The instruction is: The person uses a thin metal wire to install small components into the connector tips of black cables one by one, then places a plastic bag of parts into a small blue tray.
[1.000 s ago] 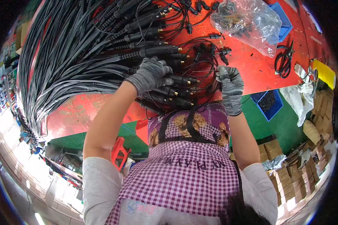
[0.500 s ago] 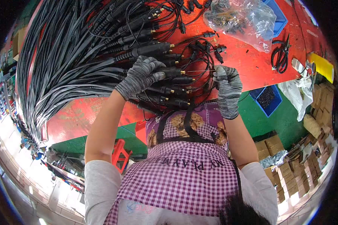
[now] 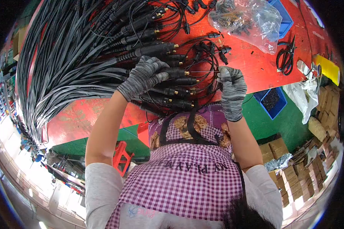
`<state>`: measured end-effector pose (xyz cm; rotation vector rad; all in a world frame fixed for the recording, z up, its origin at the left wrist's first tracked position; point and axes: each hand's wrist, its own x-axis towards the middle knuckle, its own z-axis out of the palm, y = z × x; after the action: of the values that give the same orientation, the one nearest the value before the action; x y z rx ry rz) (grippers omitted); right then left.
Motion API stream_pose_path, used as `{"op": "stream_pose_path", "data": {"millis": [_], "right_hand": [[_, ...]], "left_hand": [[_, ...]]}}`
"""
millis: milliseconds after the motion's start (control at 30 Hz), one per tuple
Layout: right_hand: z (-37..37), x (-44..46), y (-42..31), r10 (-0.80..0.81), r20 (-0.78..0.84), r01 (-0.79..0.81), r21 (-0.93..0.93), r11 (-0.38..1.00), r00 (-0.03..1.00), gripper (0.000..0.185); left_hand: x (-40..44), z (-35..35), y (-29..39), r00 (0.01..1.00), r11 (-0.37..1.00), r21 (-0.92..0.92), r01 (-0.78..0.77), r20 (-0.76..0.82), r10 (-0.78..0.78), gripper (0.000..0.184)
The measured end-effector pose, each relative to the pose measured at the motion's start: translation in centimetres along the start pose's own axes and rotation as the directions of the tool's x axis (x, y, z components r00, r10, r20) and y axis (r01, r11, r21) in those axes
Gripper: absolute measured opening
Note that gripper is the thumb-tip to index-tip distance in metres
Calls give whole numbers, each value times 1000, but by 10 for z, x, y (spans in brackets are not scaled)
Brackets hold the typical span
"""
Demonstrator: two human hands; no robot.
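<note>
My left hand (image 3: 149,73), in a grey striped glove, is closed round a black cable connector (image 3: 176,72) with a brass tip, lying among similar connectors. My right hand (image 3: 231,82), gloved alike, is closed in a pinch to the right of that tip. From its fingers a thin straight wire or rod (image 3: 202,71) runs to the brass end; I cannot tell which it is. More black connectors (image 3: 179,104) lie just below my left hand. Thin black leads with small plugs (image 3: 222,57) lie above and between the hands.
A thick bundle of black cables (image 3: 65,65) covers the left of the red table (image 3: 256,72). Further right are a clear plastic bag (image 3: 248,23) of small parts and black-handled scissors (image 3: 285,59). A blue bin (image 3: 273,102) of black pieces sits below the table edge.
Both hands stay almost in place, still closed. The connector and the thin wire or rod show hardly any shift.
</note>
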<state>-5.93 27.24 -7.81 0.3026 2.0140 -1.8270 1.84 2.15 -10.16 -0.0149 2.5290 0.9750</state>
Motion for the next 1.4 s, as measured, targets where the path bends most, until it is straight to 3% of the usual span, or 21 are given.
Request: {"op": "stream_pose_path", "data": {"millis": [233,433,533,633,800,867,900,967,1033,1167,1200,1300,1333,1400], "right_hand": [[3,0,6,-72,48,71,22,997,996,11],[10,-2,6,21,38,-23,53,998,999,8],[7,-3,4,-66,63,73,-127,989,996,7],[5,-7,5,-467,128,483,-293,825,875,8],[9,-9,0,-196,157,230,-245,942,968,8],[29,-12,12,-254,220,311,-285,907,942,8],[41,-8,22,-379,297,451,-228,863,876,12],[63,-3,18,-43,183,61,-96,993,982,12],[68,17,16,-56,224,69,-51,996,973,11],[74,52,3,-113,313,175,-177,968,943,11],[81,57,0,-150,297,215,-200,956,943,11],[92,77,2,-119,286,157,-117,981,951,10],[93,82,1,-61,282,104,-142,984,958,10],[88,87,11,-47,276,115,-233,966,960,9]], "left_hand": [[0,0,-1,999,999,-10,-33,-8,33,29],[-1,0,0,999,1000,-6,-20,-32,20,29],[0,0,0,998,999,0,-41,-38,41,29],[1,-6,4,1000,1000,22,6,-14,-6,34],[0,-7,4,999,1000,-6,-15,-50,14,31],[2,-6,5,997,1000,11,-16,-69,17,31],[1,-3,3,997,1000,22,-12,-82,13,31],[0,-1,2,990,998,66,3,-141,7,32],[7,-1,4,970,991,129,24,-244,8,33],[19,0,3,902,952,303,33,-419,102,39],[21,-3,7,863,900,432,54,-474,175,38],[29,2,0,709,901,424,94,-664,238,36],[26,-1,7,679,880,449,154,-695,236,26],[19,6,12,875,887,398,233,-483,-13,24]]}}
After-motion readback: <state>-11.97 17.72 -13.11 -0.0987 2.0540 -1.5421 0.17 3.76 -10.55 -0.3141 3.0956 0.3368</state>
